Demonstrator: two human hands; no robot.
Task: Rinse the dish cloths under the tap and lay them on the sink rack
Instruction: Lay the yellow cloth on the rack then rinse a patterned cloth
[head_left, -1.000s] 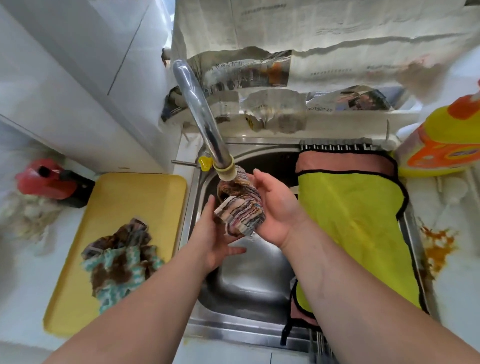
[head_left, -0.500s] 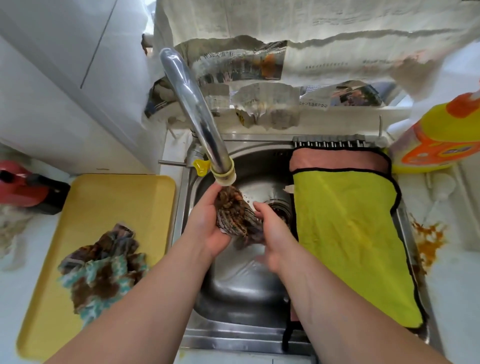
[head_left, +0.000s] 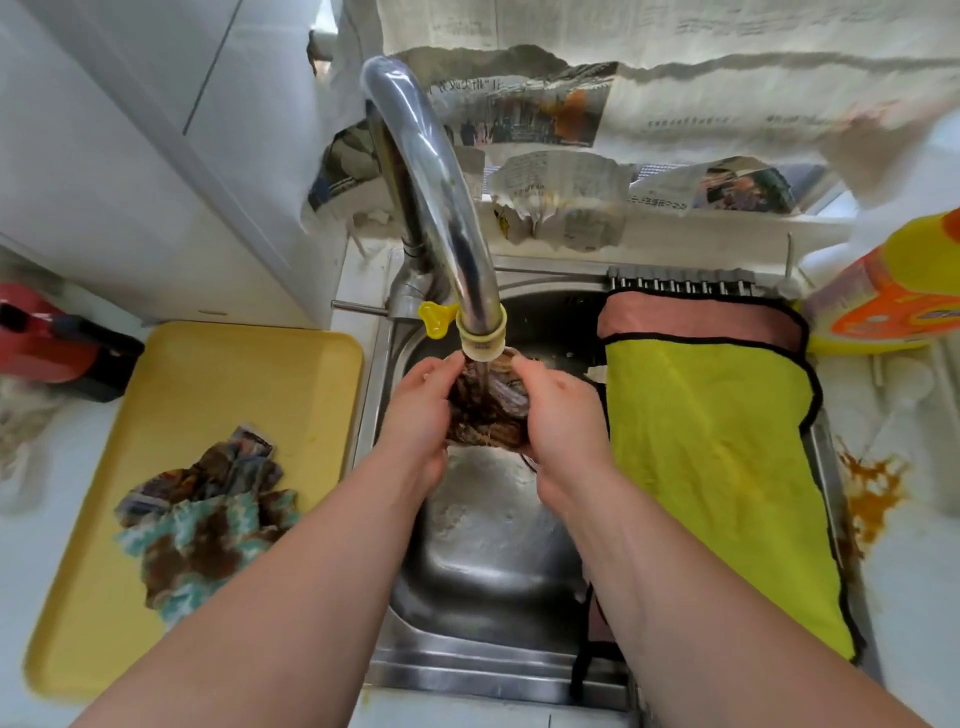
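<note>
A wet, brown striped dish cloth (head_left: 485, 410) is bunched between my left hand (head_left: 415, 410) and my right hand (head_left: 563, 415), right under the chrome tap (head_left: 441, 208), whose water runs onto it. Both hands grip the cloth over the steel sink (head_left: 483, 561). A yellow-green cloth (head_left: 722, 467) with black edging lies spread on the sink rack (head_left: 685, 283), over a pink cloth (head_left: 691, 322). Another crumpled cloth, teal and brown (head_left: 202, 525), lies on the yellow tray (head_left: 218, 389) to the left.
A yellow and orange detergent bottle (head_left: 893, 296) stands at the right of the sink. A red and black object (head_left: 47, 343) sits at the far left. Newspaper (head_left: 675, 78) covers the wall behind the tap. An orange stain (head_left: 872, 493) marks the right counter.
The cloth went from held up beside the spout to squeezed between both hands directly under the running water. It looks darker and wetter now. My view shifted closer.
</note>
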